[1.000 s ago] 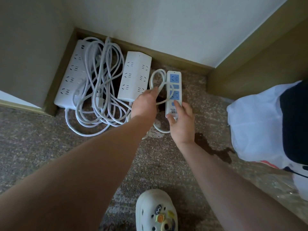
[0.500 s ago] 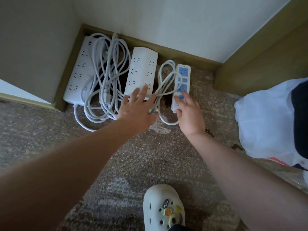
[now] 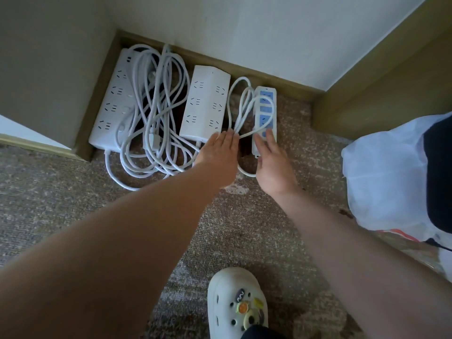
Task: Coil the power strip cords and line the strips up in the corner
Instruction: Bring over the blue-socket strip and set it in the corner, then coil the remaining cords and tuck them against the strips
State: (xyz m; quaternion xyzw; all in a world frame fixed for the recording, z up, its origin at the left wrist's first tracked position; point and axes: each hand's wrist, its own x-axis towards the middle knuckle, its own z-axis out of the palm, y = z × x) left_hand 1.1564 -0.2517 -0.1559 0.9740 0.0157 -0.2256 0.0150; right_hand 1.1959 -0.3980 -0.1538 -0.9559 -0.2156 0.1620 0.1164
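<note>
While both grips [image 3: 221, 152] [image 3: 271, 157] lie spread, the blue-socketed strip [image 3: 266, 104] wears its looped cord [image 3: 241, 106].

Mottled brown carpet floor [image 3: 244, 228]: 3 white plastic power strips [image 3: 206, 104] w/ looped white cords [image 3: 156, 113] in far-left corner; white plastic bag [image 3: 384, 172] at right edge.

The person is showing two bare, sleeveless forearms ending in the left hand [image 3: 219, 156] and right hand [image 3: 274, 167], and is wearing a white perforated clog [image 3: 236, 303] dotted with small colourful charms, above a dark trouser hem.
</note>
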